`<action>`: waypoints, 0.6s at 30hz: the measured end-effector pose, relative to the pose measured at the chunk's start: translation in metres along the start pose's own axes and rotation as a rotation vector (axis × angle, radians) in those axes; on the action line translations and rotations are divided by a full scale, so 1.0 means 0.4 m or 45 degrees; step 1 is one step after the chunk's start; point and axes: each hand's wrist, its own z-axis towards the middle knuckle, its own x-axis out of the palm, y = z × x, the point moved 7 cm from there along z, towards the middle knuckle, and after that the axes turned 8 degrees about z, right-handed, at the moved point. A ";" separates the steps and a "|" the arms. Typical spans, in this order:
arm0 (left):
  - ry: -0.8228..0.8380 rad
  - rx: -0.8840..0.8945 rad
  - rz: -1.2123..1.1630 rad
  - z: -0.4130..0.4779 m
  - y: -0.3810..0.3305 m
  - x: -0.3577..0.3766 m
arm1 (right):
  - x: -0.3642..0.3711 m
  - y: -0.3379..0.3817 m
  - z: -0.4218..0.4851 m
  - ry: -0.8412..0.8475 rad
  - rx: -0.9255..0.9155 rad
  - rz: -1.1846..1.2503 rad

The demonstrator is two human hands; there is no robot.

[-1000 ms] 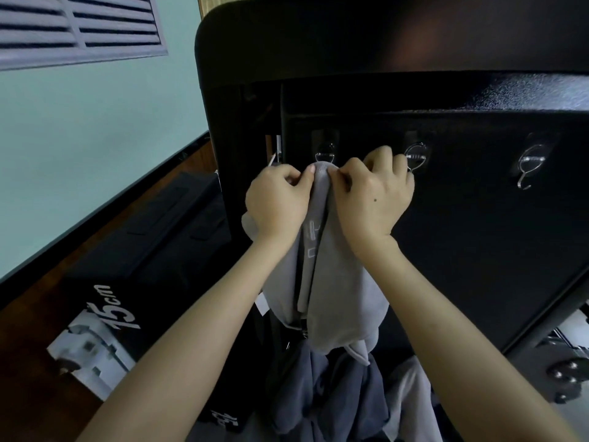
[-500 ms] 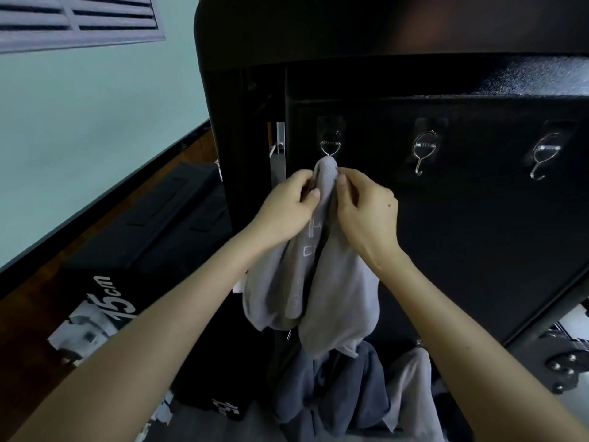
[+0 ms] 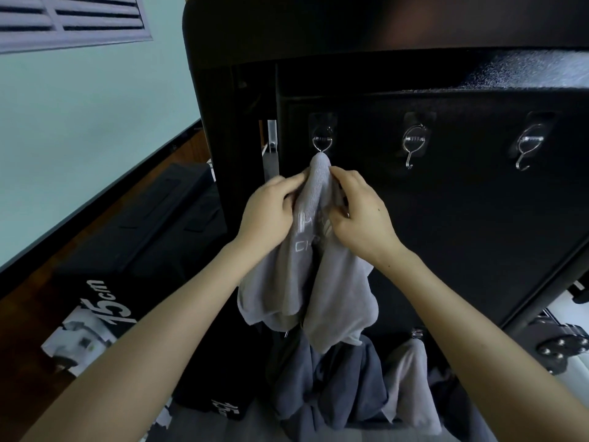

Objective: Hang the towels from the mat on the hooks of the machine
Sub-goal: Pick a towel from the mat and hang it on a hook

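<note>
Pinching the grey towel (image 3: 318, 269) just under the hook (image 3: 322, 142), left hand (image 3: 271, 213) and right hand (image 3: 361, 216) flank its bunched top.

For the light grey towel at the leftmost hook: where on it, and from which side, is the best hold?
Probably best: pinch the light grey towel just below its bunched peak under the leftmost hook, coming in from both flanks, as the left hand and right hand do. There the cloth narrows to a neck thin enough to close on; lower down it spreads into loose folds.
</note>
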 end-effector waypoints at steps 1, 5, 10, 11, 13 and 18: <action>0.089 -0.030 -0.064 0.001 -0.002 0.014 | 0.003 0.001 0.001 0.006 0.022 0.020; 0.495 -0.267 -0.584 -0.025 0.011 0.047 | -0.001 0.001 -0.001 0.010 0.133 0.130; 0.528 -0.357 -0.548 -0.028 0.031 0.023 | -0.012 0.002 -0.015 0.033 0.161 0.188; 0.498 -0.352 -0.490 -0.027 0.033 0.018 | -0.016 0.002 -0.021 0.025 0.159 0.191; 0.422 -0.320 -0.398 -0.025 0.036 0.004 | -0.030 0.001 -0.036 -0.019 0.154 0.172; 0.023 -0.163 -0.122 -0.029 -0.005 -0.071 | -0.085 -0.018 -0.108 -0.198 0.153 0.095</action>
